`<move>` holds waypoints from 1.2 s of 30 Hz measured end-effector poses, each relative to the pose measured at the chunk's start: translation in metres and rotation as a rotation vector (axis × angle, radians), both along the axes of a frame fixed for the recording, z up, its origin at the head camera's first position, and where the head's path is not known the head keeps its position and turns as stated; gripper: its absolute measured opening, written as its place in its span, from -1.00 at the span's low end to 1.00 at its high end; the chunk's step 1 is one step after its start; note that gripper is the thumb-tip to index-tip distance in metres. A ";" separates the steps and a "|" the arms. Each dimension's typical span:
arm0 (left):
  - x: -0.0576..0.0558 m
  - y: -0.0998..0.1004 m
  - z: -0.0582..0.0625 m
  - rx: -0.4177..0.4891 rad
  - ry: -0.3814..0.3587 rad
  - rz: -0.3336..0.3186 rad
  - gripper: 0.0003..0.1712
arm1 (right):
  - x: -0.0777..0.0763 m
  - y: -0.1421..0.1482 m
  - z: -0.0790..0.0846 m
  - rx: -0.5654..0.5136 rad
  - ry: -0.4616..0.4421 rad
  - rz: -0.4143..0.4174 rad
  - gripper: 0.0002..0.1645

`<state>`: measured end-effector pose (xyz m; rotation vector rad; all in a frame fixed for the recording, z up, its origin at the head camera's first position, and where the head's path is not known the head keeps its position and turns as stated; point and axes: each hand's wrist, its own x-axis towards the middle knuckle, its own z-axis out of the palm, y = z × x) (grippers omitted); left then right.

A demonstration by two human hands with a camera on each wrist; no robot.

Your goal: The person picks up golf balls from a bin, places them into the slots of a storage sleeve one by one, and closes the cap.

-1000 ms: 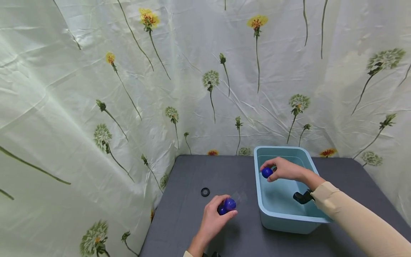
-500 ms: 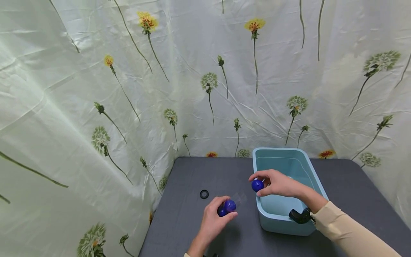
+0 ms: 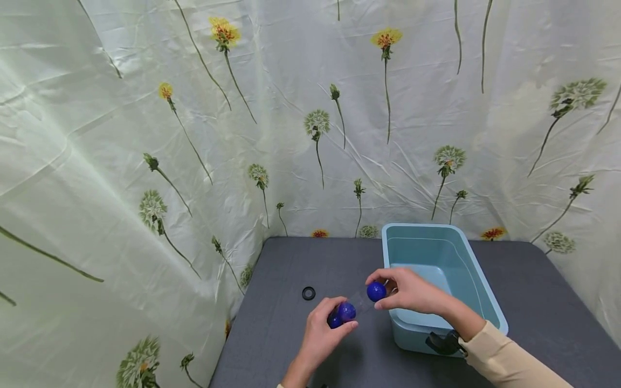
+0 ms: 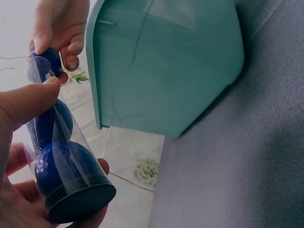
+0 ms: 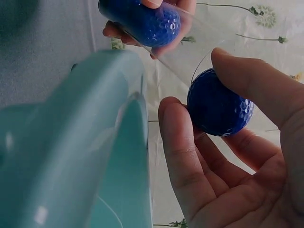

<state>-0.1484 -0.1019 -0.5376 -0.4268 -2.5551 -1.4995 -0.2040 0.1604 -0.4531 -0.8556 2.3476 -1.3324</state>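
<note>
My left hand (image 3: 322, 328) grips a clear plastic tube (image 4: 80, 159) with a dark cap on its bottom end. Two blue golf balls (image 4: 57, 166) sit inside, stacked toward that cap. The tube's other end is uncapped and points at my right hand (image 3: 412, 291). Between right thumb and fingers I pinch a blue golf ball (image 5: 219, 102), right at the tube's mouth. In the right wrist view the ball overlaps the tube's rim; whether it is partly inside I cannot tell. A black ring-shaped cap (image 3: 308, 293) lies on the table, left of my hands.
A light blue plastic bin (image 3: 492, 291) stands on the right of the dark grey table (image 3: 281, 334), under my right forearm. A flower-printed curtain (image 3: 291, 134) hangs behind and to the left. A black wrist camera (image 3: 442, 343) sits by the bin's front rim.
My right hand has carried the golf ball left and toward me, from above the bin to the tube's mouth. The left hand with the tube has stayed nearly still.
</note>
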 end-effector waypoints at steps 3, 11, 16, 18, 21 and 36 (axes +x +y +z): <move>0.000 -0.001 -0.001 0.001 -0.004 0.000 -0.45 | 0.002 -0.003 0.000 0.004 0.020 -0.010 -0.53; 0.001 -0.002 -0.002 -0.019 -0.001 0.004 -0.46 | 0.007 -0.010 -0.002 0.026 0.083 -0.013 -0.51; 0.002 -0.002 -0.002 -0.022 0.007 0.007 -0.47 | 0.009 -0.012 -0.003 0.021 0.095 -0.010 -0.50; 0.002 -0.002 -0.003 -0.022 0.022 0.006 -0.46 | 0.009 -0.013 -0.004 0.006 0.087 -0.008 -0.50; 0.002 -0.004 -0.004 -0.014 0.036 0.007 -0.46 | 0.010 -0.015 -0.006 -0.009 0.088 -0.006 -0.51; 0.010 -0.016 -0.007 0.089 0.042 0.077 -0.47 | 0.019 -0.038 -0.009 -0.095 0.092 -0.061 -0.49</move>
